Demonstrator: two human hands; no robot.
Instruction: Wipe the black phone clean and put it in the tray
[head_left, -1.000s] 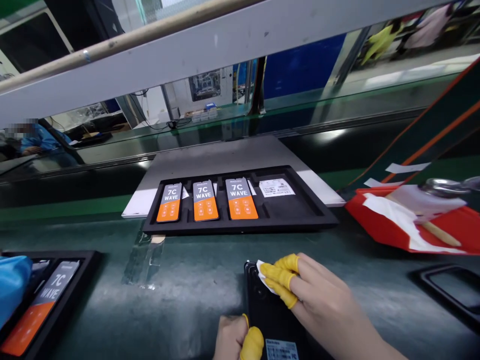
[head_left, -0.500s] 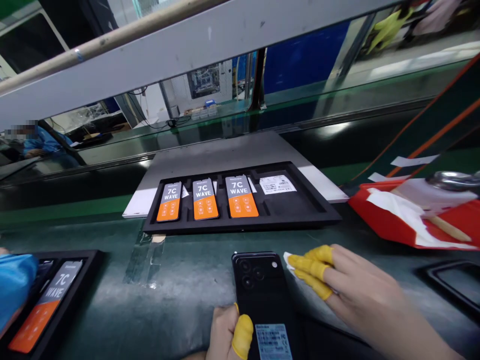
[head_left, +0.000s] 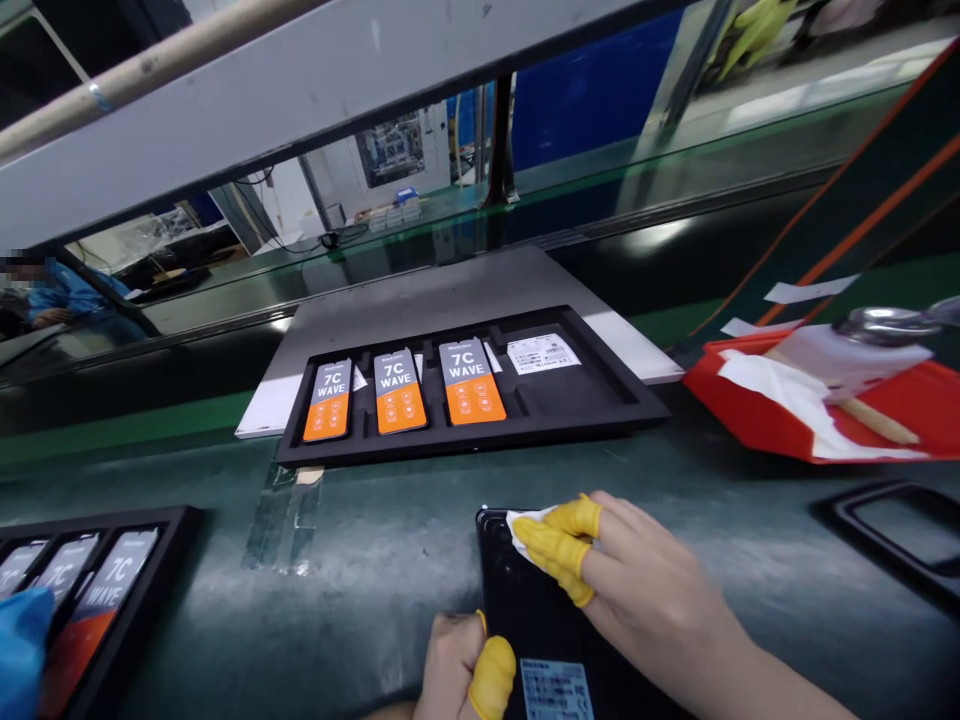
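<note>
A black smartphone (head_left: 536,610) lies back up at the bottom middle, with a printed label (head_left: 556,690) low on its back. My left hand (head_left: 469,668), a yellow finger cot on the thumb, grips the phone's left edge; its other fingers are mostly hidden. My right hand (head_left: 600,560), with yellow cots on several fingers, presses a white wipe (head_left: 517,532) onto the phone's upper back, covering part of the camera area. Beyond the hands stands a black foam tray (head_left: 480,447) holding three phones with grey and orange 7C WAVE films, and a white label (head_left: 544,355) in the right compartment.
Another black tray (head_left: 176,560) with similar phones is at the left, a co-worker's blue sleeve (head_left: 26,640) over it. At right are a red bin (head_left: 757,425) with white paper and a black frame-like object (head_left: 900,540). A grey-white board (head_left: 427,295) lies under the middle tray.
My right hand has moved left with the wipe, from beside the phone onto its camera end. The blue sleeve at left has shifted down, and the view has turned slightly.
</note>
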